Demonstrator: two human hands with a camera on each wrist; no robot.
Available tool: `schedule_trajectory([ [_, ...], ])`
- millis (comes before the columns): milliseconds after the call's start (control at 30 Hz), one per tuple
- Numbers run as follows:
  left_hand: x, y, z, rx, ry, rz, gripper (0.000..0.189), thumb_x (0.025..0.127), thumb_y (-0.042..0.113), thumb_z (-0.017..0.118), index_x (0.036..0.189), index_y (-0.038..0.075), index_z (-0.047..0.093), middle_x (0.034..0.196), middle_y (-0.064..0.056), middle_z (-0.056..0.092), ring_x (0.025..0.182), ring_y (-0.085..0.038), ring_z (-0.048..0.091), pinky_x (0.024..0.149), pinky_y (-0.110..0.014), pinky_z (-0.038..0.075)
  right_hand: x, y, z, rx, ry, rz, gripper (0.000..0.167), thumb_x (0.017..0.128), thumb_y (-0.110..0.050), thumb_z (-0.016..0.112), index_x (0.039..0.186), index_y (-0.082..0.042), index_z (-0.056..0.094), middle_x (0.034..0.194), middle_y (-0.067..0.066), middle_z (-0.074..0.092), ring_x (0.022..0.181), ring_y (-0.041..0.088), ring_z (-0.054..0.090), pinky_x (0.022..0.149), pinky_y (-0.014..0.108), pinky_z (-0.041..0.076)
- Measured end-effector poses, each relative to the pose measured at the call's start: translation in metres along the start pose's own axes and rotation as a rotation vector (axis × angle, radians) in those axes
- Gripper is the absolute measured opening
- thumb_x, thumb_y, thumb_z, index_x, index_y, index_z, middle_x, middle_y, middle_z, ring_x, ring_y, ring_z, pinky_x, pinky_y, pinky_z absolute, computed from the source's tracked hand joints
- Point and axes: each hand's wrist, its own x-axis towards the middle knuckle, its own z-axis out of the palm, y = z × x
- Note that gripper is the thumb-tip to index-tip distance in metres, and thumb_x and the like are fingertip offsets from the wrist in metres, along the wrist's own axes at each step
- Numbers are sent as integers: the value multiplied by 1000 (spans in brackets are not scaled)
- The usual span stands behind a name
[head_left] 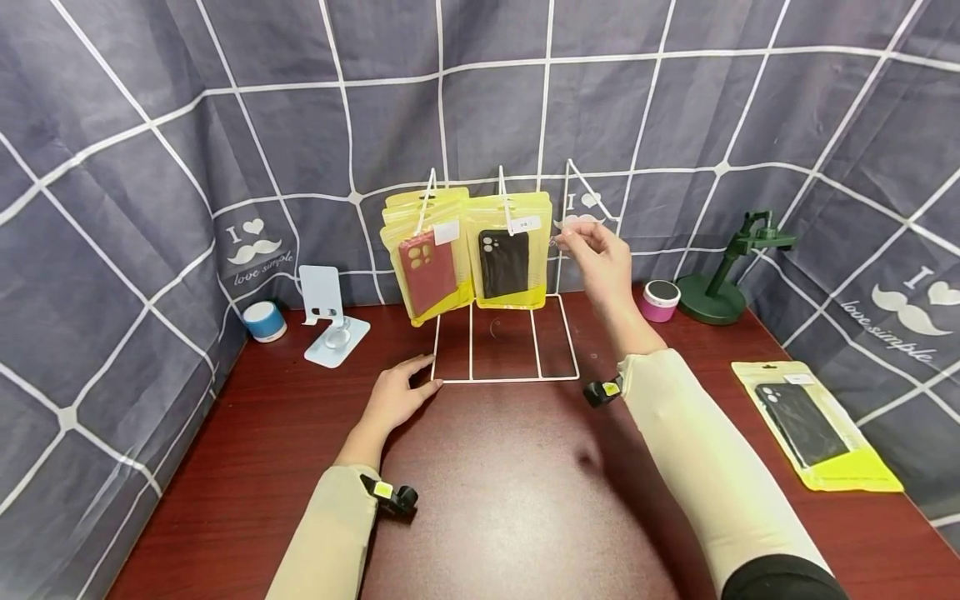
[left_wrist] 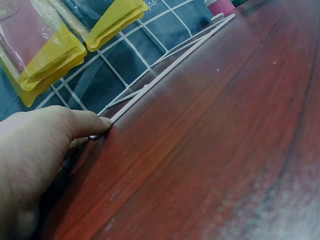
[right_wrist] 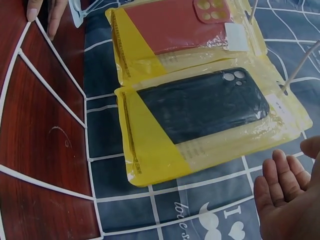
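A white wire display rack (head_left: 510,381) stands on the table, with hooks rising along its back. My left hand (head_left: 396,396) rests at its front left corner, thumb tip (left_wrist: 104,122) touching the wire and fingers extended. From the left hook hang yellow packets, a red phone case (head_left: 429,271) showing in the front one. The middle hook carries a packet with a black phone case (right_wrist: 205,102). Close to that packet's right edge is my right hand (head_left: 600,260), below the bare right hook (head_left: 592,190). Its fingers are loosely bent and hold nothing.
Another packaged black phone case (head_left: 802,423) lies on the table at the right. A pink speaker (head_left: 660,302) and a dark green stand (head_left: 712,292) are at the back right. Back left are a blue speaker (head_left: 264,322) and a light blue phone stand (head_left: 322,292). Grey checked cloth hangs behind.
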Motion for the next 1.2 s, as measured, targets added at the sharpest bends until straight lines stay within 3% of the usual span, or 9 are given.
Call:
schedule_trajectory([
  [200,-1,0,1,-11,2,3,54,91,38,74,139,15,64,141,-7,59,134,-27,52,111,-47,40,-6,0,-11,-4,7,42,13,92,-17,74,94,-4,71,85,2,75,85,16,71,86,25,53],
  [400,-2,0,2,-10,1,-1,54,91,38,75,138,16,64,141,-7,60,134,-27,52,111,-47,41,-21,1,-31,-36,16,67,19,90,-23,78,98,-7,73,87,-1,76,84,11,71,84,21,52],
  [567,-1,2,0,-5,3,8,54,91,38,74,138,16,64,141,-7,60,134,-27,52,111,-47,41,-40,6,-59,-12,22,91,21,90,-20,78,101,-3,73,86,-2,75,82,9,71,79,20,54],
  [800,-2,-1,-1,-16,13,10,53,91,36,75,138,15,64,140,-8,60,133,-28,53,111,-48,41,-64,21,-103,18,44,124,30,90,-16,78,106,7,69,89,8,75,83,13,72,81,21,56],
  [900,-2,-2,-1,-15,11,5,53,91,37,75,138,15,64,141,-7,60,134,-28,52,111,-48,41,-73,25,-121,8,43,146,30,91,-15,76,108,8,68,89,4,76,83,11,72,81,20,55],
  [1033,-1,-2,0,-11,14,15,53,91,37,74,138,16,64,140,-7,60,133,-27,53,110,-47,41,-85,28,-147,-135,29,190,33,93,-20,74,113,5,67,91,-4,76,84,7,71,80,17,53],
  [1200,-1,-1,0,-17,21,14,53,90,37,75,138,16,64,140,-8,60,133,-28,53,110,-48,41,-96,32,-188,-491,34,235,41,95,-36,70,121,-5,67,94,-19,71,87,0,63,73,14,46],
])
